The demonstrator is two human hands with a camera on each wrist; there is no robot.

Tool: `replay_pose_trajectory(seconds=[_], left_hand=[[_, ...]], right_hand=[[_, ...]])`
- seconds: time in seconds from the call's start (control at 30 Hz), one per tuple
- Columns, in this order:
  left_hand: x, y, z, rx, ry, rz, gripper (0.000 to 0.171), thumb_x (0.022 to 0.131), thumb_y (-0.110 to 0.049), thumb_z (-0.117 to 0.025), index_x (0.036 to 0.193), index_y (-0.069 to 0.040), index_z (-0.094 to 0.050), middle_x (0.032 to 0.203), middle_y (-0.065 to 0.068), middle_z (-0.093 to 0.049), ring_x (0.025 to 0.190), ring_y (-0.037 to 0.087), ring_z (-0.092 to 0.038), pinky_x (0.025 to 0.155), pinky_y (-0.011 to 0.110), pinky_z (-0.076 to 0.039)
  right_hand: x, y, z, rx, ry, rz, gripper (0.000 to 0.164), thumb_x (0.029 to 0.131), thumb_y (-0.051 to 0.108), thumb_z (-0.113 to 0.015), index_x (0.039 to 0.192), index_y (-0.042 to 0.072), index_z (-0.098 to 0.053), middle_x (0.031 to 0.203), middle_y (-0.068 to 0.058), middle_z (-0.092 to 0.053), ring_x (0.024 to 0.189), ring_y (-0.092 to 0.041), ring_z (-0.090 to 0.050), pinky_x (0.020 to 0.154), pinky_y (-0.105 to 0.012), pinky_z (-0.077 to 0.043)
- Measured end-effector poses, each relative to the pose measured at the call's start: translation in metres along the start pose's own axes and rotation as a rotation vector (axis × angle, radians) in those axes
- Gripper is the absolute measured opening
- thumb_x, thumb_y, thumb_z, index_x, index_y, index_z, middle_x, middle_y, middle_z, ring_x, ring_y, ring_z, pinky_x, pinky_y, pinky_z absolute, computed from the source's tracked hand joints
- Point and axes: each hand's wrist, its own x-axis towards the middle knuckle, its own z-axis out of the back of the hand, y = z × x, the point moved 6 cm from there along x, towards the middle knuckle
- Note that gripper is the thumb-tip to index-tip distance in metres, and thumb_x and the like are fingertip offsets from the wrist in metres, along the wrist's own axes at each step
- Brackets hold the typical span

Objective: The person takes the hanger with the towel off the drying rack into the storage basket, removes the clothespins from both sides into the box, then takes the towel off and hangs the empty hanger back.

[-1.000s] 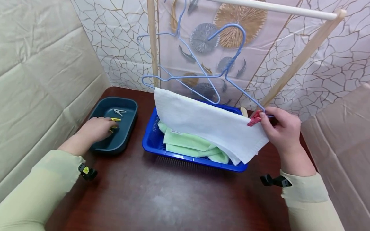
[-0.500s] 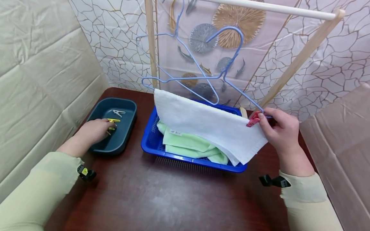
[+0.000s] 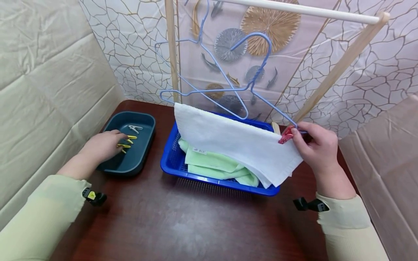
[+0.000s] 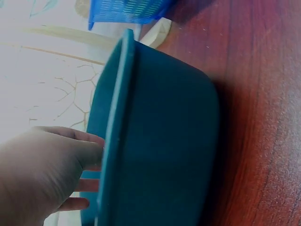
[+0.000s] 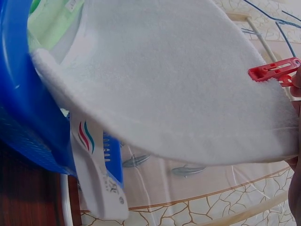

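My left hand [image 3: 104,146] reaches into the dark teal tray [image 3: 143,159], its fingertips right at two yellow clothespins [image 3: 124,146]. In the left wrist view the tray wall [image 4: 164,132] hides the fingertips; I cannot tell whether they pinch a clothespin. A white clothespin [image 3: 135,128] lies farther back in the tray. With thumb and fingers, my right hand [image 3: 318,145] grips the right end of a blue wire hanger [image 3: 274,107]. Close by the thumb, a red clothespin [image 3: 286,135] sits at the top edge of a white towel [image 3: 228,136], which hangs below the hanger.
A blue plastic basket [image 3: 169,159] stands under the towel with folded green towels [image 3: 212,161] inside. Behind, another blue hanger [image 3: 218,63] hangs at a wooden rack with a white rod [image 3: 313,11]. Fabric-covered walls [image 3: 55,72] enclose the table [image 3: 183,224].
My left hand has drawn slightly left in the tray, and more of the two yellow clothespins shows. The hanger's hook has dipped a little; my right hand keeps its grip.
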Motion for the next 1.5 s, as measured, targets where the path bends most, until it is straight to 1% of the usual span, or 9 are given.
replay_pose_trajectory(seconds=[0.17, 0.4, 0.5, 0.7, 0.9, 1.1, 1.2, 1.33, 1.5], left_hand=[[-0.001, -0.003, 0.007, -0.007, 0.009, 0.016, 0.036, 0.082, -0.017, -0.067, 0.117, -0.006, -0.061, 0.114, 0.017, -0.059, 0.098, 0.031, -0.058, 0.080, 0.049, -0.048], [-0.005, -0.009, 0.025, -0.031, 0.005, 0.035, 0.039, 0.085, -0.020, -0.065, 0.121, -0.007, -0.059, 0.118, 0.019, -0.056, 0.104, 0.033, -0.055, 0.085, 0.053, -0.046], [-0.006, -0.017, 0.034, -0.035, -0.009, 0.021, 0.040, 0.086, -0.022, -0.063, 0.124, -0.008, -0.057, 0.122, 0.018, -0.055, 0.108, 0.034, -0.053, 0.087, 0.054, -0.044], [-0.009, -0.043, 0.059, -0.063, -0.098, -0.033, 0.040, 0.086, -0.024, -0.064, 0.123, -0.011, -0.058, 0.122, 0.013, -0.056, 0.112, 0.032, -0.052, 0.090, 0.050, -0.044], [-0.011, -0.072, 0.082, -0.099, -0.169, -0.080, 0.036, 0.088, -0.026, -0.061, 0.122, -0.014, -0.058, 0.121, 0.008, -0.057, 0.111, 0.027, -0.054, 0.089, 0.047, -0.046], [-0.010, -0.094, 0.095, -0.104, -0.199, -0.098, 0.037, 0.089, -0.029, -0.061, 0.124, -0.016, -0.057, 0.122, 0.006, -0.057, 0.113, 0.026, -0.053, 0.092, 0.047, -0.045], [-0.009, -0.104, 0.100, -0.108, -0.218, -0.120, 0.038, 0.089, -0.030, -0.060, 0.124, -0.017, -0.057, 0.122, 0.005, -0.058, 0.114, 0.025, -0.053, 0.093, 0.046, -0.044], [-0.008, -0.119, 0.108, -0.118, -0.238, -0.138, 0.037, 0.089, -0.030, -0.061, 0.124, -0.018, -0.057, 0.121, 0.004, -0.057, 0.111, 0.025, -0.054, 0.092, 0.045, -0.045], [-0.009, -0.139, 0.118, -0.127, -0.259, -0.161, 0.038, 0.088, -0.031, -0.062, 0.123, -0.019, -0.058, 0.121, 0.004, -0.058, 0.110, 0.024, -0.055, 0.091, 0.044, -0.046]], right_hand=[[0.001, 0.001, 0.001, -0.020, -0.002, -0.004, 0.027, 0.083, 0.023, -0.062, 0.084, -0.003, -0.069, 0.067, -0.011, -0.061, 0.056, -0.006, -0.044, 0.058, -0.007, -0.038], [0.002, 0.001, 0.001, -0.037, 0.011, -0.001, 0.028, 0.084, 0.023, -0.062, 0.083, -0.004, -0.068, 0.067, -0.011, -0.062, 0.056, -0.007, -0.044, 0.058, -0.007, -0.038], [0.002, 0.001, 0.000, -0.031, 0.023, -0.014, 0.028, 0.084, 0.023, -0.062, 0.084, -0.004, -0.067, 0.067, -0.010, -0.061, 0.056, -0.006, -0.043, 0.057, -0.007, -0.037], [0.003, 0.001, 0.000, -0.020, 0.039, -0.033, 0.029, 0.084, 0.024, -0.062, 0.084, -0.005, -0.065, 0.066, -0.010, -0.059, 0.057, -0.004, -0.039, 0.056, -0.007, -0.034], [0.004, 0.002, 0.001, -0.004, 0.033, -0.028, 0.028, 0.082, 0.021, -0.061, 0.084, -0.007, -0.063, 0.059, -0.007, -0.051, 0.056, -0.001, -0.035, 0.054, -0.008, -0.031], [0.005, 0.004, 0.003, -0.016, 0.028, -0.024, 0.028, 0.080, 0.022, -0.059, 0.085, -0.006, -0.064, 0.058, -0.005, -0.050, 0.056, -0.001, -0.035, 0.054, -0.008, -0.032], [0.006, 0.006, 0.003, -0.040, 0.033, -0.018, 0.028, 0.080, 0.022, -0.057, 0.085, -0.005, -0.064, 0.058, -0.005, -0.049, 0.056, -0.001, -0.035, 0.054, -0.008, -0.032], [0.006, 0.009, 0.004, -0.074, 0.048, -0.025, 0.027, 0.080, 0.020, -0.055, 0.086, -0.005, -0.064, 0.057, -0.004, -0.048, 0.055, 0.000, -0.034, 0.054, -0.008, -0.032], [0.008, 0.011, 0.002, -0.074, 0.051, -0.028, 0.024, 0.079, 0.017, -0.056, 0.087, -0.004, -0.064, 0.056, -0.003, -0.046, 0.054, 0.000, -0.033, 0.053, -0.008, -0.033]])
